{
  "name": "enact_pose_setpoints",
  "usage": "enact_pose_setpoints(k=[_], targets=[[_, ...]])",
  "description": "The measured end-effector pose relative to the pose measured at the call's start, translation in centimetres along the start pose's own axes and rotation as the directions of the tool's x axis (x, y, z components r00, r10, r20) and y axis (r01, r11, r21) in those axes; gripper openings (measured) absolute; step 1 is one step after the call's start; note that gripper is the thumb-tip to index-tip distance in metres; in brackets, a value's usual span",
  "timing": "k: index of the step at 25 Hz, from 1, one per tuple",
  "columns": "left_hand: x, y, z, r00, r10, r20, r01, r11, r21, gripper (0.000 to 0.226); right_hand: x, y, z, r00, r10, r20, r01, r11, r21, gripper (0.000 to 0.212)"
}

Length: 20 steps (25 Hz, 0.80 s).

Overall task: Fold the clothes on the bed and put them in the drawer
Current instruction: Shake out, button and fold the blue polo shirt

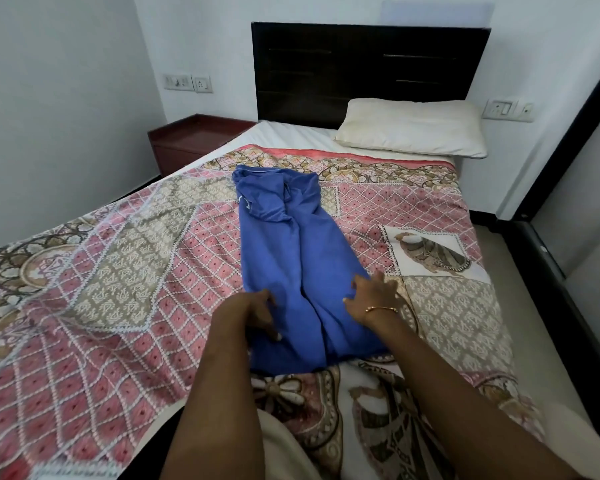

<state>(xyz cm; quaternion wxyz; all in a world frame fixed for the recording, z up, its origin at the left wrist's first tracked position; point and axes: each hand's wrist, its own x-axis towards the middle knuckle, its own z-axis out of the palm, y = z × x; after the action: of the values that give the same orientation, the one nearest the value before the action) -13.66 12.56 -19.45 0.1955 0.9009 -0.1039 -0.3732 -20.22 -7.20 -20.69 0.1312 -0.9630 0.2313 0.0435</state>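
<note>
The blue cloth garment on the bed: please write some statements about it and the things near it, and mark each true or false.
1. The blue cloth garment lies on the patterned pink bedspread. True.
2. Both hands, left and right, are at its near end. True.
3. The cream pillow lies on the garment. False: it lies apart, by the dark wooden headboard.
4. The left wrist wears a thin gold bangle. False: the right wrist does.

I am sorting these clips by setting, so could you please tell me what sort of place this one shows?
A bedroom, most likely in a home: a bed with a dark wooden headboard, a white pillow and a patterned bedspread, with a reddish bedside cabinet alongside.
</note>
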Motion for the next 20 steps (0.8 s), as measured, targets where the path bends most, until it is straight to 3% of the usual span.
enact_pose_setpoints(k=[2, 5, 7, 8, 10, 12, 13, 14, 15, 16, 17, 18, 19, 20], targets=[[-0.2, -0.4, 0.1, 0.994, 0.031, 0.104, -0.016, 0.990, -0.137, 0.043, 0.1, 1.6, -0.1, 0.991, 0.034, 0.133, -0.033, 0.999, -0.002, 0.043], [-1.6, -0.2, -0.4, 0.958, 0.137, 0.253, -0.045, 0.939, -0.340, 0.027, 0.9, 3.4, -1.2, 0.944, -0.057, 0.324, 0.030, 0.996, 0.089, 0.051], [-2.8, 0.2, -1.0, 0.946, 0.204, 0.251, -0.098, 0.920, -0.379, 0.025, 1.0, 3.9, -2.9, 0.899, -0.150, 0.412, 0.013, 0.948, 0.317, 0.038], [-3.3, 0.2, -1.1, 0.944, 0.242, 0.225, -0.131, 0.899, -0.417, 0.024, 0.7, 4.0, -3.8, 0.881, -0.162, 0.444, -0.076, 0.878, 0.472, 0.026], [-3.7, 0.3, -1.5, 0.935, 0.329, 0.133, -0.203, 0.804, -0.559, 0.018, 0.7, 4.2, -5.4, 0.864, -0.208, 0.458, -0.255, 0.604, 0.755, 0.015], [-3.1, 0.5, -2.3, 0.945, 0.315, -0.084, -0.261, 0.577, -0.774, 0.017, 2.4, 4.0, -6.3, 0.869, -0.288, 0.401, -0.354, 0.204, 0.913, 0.017], [-2.0, 0.6, -3.1, 0.956, 0.227, -0.185, -0.261, 0.374, -0.890, 0.021, 4.2, 3.4, -6.7, 0.873, -0.314, 0.373, -0.400, -0.023, 0.916, 0.007], [-1.1, 0.6, -3.8, 0.966, 0.131, -0.221, -0.236, 0.103, -0.966, 0.024, 5.8, 2.8, -6.5, 0.882, -0.309, 0.356, -0.435, -0.245, 0.867, 0.013], [-0.2, 0.6, -4.4, 0.967, 0.067, -0.244, -0.231, -0.159, -0.960, 0.025, 7.6, 2.0, -6.1, 0.889, -0.289, 0.356, -0.450, -0.399, 0.799, 0.024], [1.0, 0.5, -5.0, 0.962, 0.007, -0.274, -0.255, -0.338, -0.906, 0.024, 9.3, 1.0, -5.8, 0.889, -0.262, 0.376, -0.457, -0.454, 0.765, 0.029], [2.5, 0.3, -5.2, 0.955, -0.063, -0.291, -0.290, -0.423, -0.858, 0.026, 10.7, 0.1, -5.4, 0.885, -0.230, 0.405, -0.466, -0.433, 0.772, 0.033], [4.0, 0.1, -5.2, 0.944, -0.133, -0.303, -0.331, -0.421, -0.845, 0.028, 11.8, -0.7, -4.9, 0.886, -0.194, 0.422, -0.464, -0.350, 0.814, 0.036], [5.2, 0.0, -4.9, 0.927, -0.215, -0.308, -0.365, -0.326, -0.872, 0.027, 12.8, -1.3, -4.3, 0.895, -0.163, 0.415, -0.444, -0.240, 0.863, 0.036], [6.2, -0.1, -4.5, 0.893, -0.311, -0.324, -0.387, -0.168, -0.907, 0.027, 13.6, -1.6, -3.8, 0.918, -0.106, 0.383, -0.394, -0.119, 0.911, 0.030]])
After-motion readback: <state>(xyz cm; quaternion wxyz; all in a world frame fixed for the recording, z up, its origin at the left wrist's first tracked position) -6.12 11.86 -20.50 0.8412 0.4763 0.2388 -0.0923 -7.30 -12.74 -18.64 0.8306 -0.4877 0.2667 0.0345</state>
